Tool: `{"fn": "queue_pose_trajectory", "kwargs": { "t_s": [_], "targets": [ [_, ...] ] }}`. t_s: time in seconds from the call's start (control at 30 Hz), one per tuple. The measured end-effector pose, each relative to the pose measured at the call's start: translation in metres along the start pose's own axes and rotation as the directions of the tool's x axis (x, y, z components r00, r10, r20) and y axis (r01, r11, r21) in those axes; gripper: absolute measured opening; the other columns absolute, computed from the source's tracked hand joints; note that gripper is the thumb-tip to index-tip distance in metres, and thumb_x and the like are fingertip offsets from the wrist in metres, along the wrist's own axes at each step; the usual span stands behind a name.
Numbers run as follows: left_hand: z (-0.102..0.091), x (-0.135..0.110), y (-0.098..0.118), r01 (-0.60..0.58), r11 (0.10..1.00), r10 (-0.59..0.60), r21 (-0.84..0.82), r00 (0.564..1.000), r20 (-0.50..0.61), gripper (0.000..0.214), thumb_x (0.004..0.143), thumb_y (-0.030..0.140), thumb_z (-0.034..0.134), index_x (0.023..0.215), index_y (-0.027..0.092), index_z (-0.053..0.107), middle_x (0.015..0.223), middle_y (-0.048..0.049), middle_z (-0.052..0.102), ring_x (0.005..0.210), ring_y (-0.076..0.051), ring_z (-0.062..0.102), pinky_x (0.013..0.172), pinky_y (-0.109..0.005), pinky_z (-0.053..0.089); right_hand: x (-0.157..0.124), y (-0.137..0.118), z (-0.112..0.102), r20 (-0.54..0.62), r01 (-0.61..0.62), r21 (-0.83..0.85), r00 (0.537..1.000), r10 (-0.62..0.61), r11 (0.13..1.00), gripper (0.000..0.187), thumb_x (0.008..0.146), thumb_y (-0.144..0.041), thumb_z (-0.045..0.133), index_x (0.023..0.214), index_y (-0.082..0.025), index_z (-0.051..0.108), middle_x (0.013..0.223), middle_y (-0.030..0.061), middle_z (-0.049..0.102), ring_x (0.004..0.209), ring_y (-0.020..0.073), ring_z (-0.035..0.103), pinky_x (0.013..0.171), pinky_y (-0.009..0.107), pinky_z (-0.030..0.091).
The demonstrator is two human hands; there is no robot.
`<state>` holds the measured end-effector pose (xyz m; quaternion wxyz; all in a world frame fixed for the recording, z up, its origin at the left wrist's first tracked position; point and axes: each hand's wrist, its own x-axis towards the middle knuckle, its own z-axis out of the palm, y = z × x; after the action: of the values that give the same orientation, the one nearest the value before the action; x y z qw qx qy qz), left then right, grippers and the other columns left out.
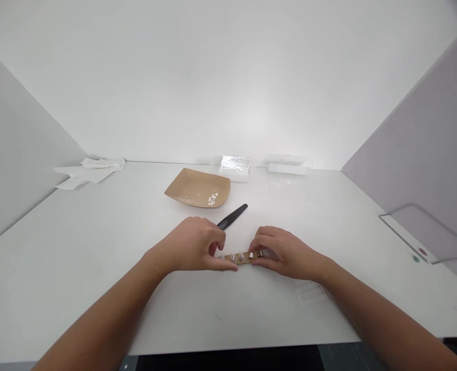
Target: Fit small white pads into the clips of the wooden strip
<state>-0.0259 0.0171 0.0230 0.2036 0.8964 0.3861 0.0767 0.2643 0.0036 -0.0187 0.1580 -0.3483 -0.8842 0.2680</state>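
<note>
A narrow brown strip (244, 258) with small clear and white pieces along its top lies between my two hands near the middle of the table. My left hand (201, 245) has its thumb along the strip's near edge, and its curled fingers hide the left end. At the other end, my right hand (278, 250) pinches the strip between thumb and fingers, beside a white piece and a small metal part. A black tapered tool (234, 215) lies just beyond my left hand, which covers its lower end.
Behind the hands stands a tan paper tray (185, 193) holding white bits. A clear wrapped package (235, 166) and a translucent box (288, 169) sit by the back wall. White paper towels (93, 172) lie at left, a wire-edged clear object (406, 239) at right. A gridded clear sheet (309, 292) lies under my right forearm.
</note>
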Motion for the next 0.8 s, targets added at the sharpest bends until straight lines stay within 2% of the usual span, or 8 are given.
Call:
{"fn": "queue_pose_trajectory", "kwargs": {
  "t_s": [0.07,0.13,0.27,0.4,0.5,0.67,0.8],
  "targets": [
    [0.004,0.0,0.0,-0.05,0.999,0.05,0.002,0.994,-0.093,0.05,0.084,0.07,0.072,0.082,0.02,0.071,0.071,0.0005,0.069,0.061,-0.014,0.058,0.056,-0.027,0.033,0.0,0.0,0.001,-0.009,0.006,0.002,1.0,-0.006,1.0,0.012,0.095,-0.027,0.075,0.104,-0.024,0.068,0.099,0.0014,0.067,0.088,0.0177,0.061,0.076,0.032,0.05],
    [0.009,0.001,0.001,-0.102,0.995,0.101,0.005,0.986,-0.136,0.051,0.083,0.07,0.074,0.09,0.02,0.071,0.081,-0.0009,0.07,0.069,-0.016,0.06,0.06,-0.028,0.037,0.0,0.0,0.002,-0.029,0.016,0.01,0.999,-0.016,1.0,0.015,0.094,-0.027,0.076,0.106,-0.025,0.068,0.1,0.0017,0.068,0.09,0.0181,0.062,0.079,0.033,0.051],
    [0.019,0.005,0.004,-0.188,0.982,0.19,0.027,0.979,-0.075,0.06,0.074,0.071,0.082,0.105,0.021,0.069,0.094,-0.0025,0.069,0.084,-0.021,0.062,0.066,-0.029,0.042,0.002,0.002,0.007,-0.078,0.045,0.019,0.996,-0.043,0.999,0.019,0.093,-0.03,0.079,0.109,-0.025,0.069,0.103,0.0028,0.068,0.092,0.0189,0.063,0.083,0.035,0.052],
    [0.027,0.007,0.003,-0.201,0.975,0.203,0.094,0.979,-0.01,0.045,0.076,0.054,0.088,0.099,0.021,0.067,0.093,-0.0017,0.066,0.082,-0.02,0.06,0.064,-0.028,0.041,0.003,0.003,0.013,-0.113,0.056,-0.012,0.992,-0.057,0.998,0.011,0.094,-0.029,0.078,0.097,-0.024,0.069,0.098,0.0023,0.069,0.087,0.0182,0.063,0.084,0.036,0.05],
    [0.03,0.008,0.002,-0.2,0.972,0.202,0.119,0.979,-0.007,0.033,0.079,0.043,0.087,0.091,0.02,0.066,0.092,-0.0014,0.063,0.08,-0.018,0.058,0.062,-0.027,0.04,0.002,0.0,0.015,-0.144,0.043,-0.057,0.988,-0.051,0.997,0.011,0.095,-0.027,0.075,0.091,-0.023,0.066,0.095,0.0018,0.068,0.085,0.0176,0.063,0.085,0.037,0.049],
    [0.032,0.008,0.003,-0.19,0.979,0.192,0.072,0.981,-0.024,0.021,0.084,0.033,0.083,0.088,0.02,0.066,0.095,-0.001,0.064,0.08,-0.016,0.059,0.063,-0.027,0.042,0.002,-0.003,0.016,-0.193,0.056,-0.115,0.978,-0.077,0.992,0.01,0.092,-0.016,0.072,0.09,-0.024,0.067,0.096,0.0007,0.069,0.083,0.0166,0.063,0.086,0.038,0.046],
    [0.032,0.008,0.004,-0.159,0.987,0.16,0.037,0.987,-0.027,0.014,0.088,0.029,0.079,0.089,0.02,0.068,0.096,-0.0008,0.066,0.081,-0.016,0.061,0.065,-0.026,0.043,0.003,-0.002,0.017,-0.229,0.091,-0.143,0.966,-0.122,0.986,0.011,0.092,-0.014,0.07,0.091,-0.024,0.067,0.095,0.0004,0.07,0.085,0.0173,0.064,0.087,0.038,0.046]
  ]
}}
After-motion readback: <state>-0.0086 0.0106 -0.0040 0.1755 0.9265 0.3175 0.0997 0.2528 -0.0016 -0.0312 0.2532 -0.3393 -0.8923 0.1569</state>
